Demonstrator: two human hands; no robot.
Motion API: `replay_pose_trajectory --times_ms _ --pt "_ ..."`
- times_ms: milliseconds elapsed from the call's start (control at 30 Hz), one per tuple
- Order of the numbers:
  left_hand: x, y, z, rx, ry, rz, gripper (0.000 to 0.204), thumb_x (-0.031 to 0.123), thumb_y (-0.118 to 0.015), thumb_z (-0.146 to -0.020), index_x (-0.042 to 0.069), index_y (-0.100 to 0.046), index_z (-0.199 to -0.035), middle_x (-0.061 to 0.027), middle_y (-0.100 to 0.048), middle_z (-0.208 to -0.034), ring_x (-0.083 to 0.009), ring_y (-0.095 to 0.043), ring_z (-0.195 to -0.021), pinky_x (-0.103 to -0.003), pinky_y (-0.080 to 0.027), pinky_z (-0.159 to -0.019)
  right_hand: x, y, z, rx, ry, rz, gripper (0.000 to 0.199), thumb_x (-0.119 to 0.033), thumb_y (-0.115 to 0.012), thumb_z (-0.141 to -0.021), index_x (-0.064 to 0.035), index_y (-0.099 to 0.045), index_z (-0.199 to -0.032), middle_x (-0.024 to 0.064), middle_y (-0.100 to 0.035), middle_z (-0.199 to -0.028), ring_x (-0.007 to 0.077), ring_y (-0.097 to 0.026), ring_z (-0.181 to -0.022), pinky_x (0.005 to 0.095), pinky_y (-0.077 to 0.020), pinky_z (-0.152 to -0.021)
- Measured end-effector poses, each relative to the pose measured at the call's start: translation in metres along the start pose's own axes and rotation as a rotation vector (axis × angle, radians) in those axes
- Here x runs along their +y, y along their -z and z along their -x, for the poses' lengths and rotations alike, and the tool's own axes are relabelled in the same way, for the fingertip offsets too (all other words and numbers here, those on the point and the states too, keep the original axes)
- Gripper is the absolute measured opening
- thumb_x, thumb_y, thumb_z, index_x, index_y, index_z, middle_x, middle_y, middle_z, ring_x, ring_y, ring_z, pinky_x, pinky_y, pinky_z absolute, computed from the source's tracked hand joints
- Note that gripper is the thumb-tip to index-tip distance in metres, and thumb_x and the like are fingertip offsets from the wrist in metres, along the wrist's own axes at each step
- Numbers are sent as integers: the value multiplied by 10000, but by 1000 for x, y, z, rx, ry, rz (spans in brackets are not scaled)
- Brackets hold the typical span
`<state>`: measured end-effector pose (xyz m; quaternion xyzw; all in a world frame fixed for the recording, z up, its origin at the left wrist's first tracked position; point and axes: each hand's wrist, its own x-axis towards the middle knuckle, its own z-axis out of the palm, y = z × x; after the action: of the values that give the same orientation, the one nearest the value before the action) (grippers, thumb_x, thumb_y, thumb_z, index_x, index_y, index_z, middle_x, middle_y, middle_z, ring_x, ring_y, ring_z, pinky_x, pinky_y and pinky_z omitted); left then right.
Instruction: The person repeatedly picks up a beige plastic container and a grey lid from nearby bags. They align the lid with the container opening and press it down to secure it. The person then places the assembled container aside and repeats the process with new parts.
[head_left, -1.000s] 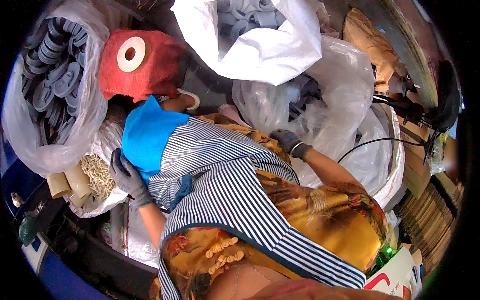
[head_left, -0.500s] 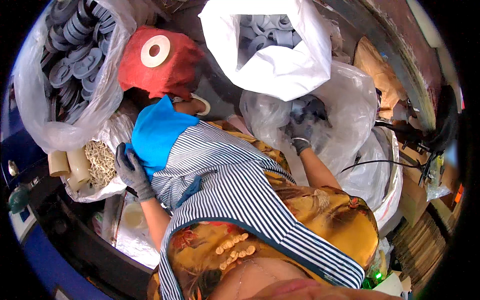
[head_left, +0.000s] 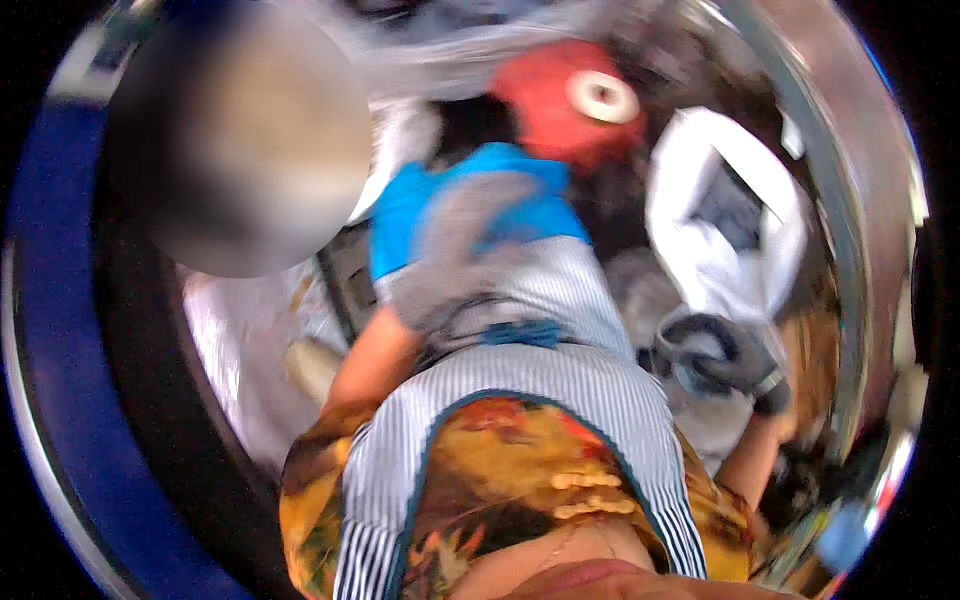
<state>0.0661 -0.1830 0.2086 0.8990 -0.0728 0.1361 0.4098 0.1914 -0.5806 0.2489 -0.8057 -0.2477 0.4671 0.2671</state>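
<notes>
My left hand (head_left: 460,250), in a grey glove, is smeared by motion over my lap, above the blue cloth (head_left: 400,225) and the striped apron (head_left: 570,280). Its fingers look spread, with a gap between them and nothing visible inside. On the right, my gloved right hand (head_left: 765,375) is closed around dark grey ring-shaped plastic parts (head_left: 700,350). It holds them just below the white bag (head_left: 690,265) of grey parts. How many parts it holds is blurred.
A red-covered stool (head_left: 545,95) with a pale ring (head_left: 603,97) on top stands ahead. Clear plastic bagging (head_left: 440,50) lies beyond it. At far left runs a blue edge (head_left: 65,350). A round blurred patch covers the upper left.
My view has swung left, so the scene sits further right. My right hand has come out of the clear bag with grey rings. My left hand has moved from the cloth's edge over my lap.
</notes>
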Motion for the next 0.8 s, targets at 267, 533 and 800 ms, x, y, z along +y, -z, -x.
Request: replay_pose_trajectory --times_ms 267,533,800 --pt "-12 -43 4 -268 -192 451 573 410 -674 -874 35 -533 -1284 -172 -611 -1182 -305 -570 -1136 -427 -432 -1002 -196 43 -127 -263 387 -148 642 -428 -590 -907 -8 -474 -1378 134 -650 -1117 213 -638 -972 346 -517 -868" --pt "-32 -24 47 937 283 579 301 217 -620 -889 41 -586 -1131 -91 -619 -1028 -215 -601 -948 -353 -488 -888 -193 -96 -209 58 730 -342 459 -253 -533 -994 -9 -448 -1372 99 -563 -1254 214 -568 -1124 347 -442 -986" --pt "-58 52 216 793 379 567 279 237 -633 -878 67 -664 -1097 -101 -668 -1093 -270 -665 -966 -352 -540 -852 -213 -131 -215 104 476 -762 297 -184 -525 -1014 -1 -504 -1247 64 -580 -942 119 -563 -795 294 -522 -778"
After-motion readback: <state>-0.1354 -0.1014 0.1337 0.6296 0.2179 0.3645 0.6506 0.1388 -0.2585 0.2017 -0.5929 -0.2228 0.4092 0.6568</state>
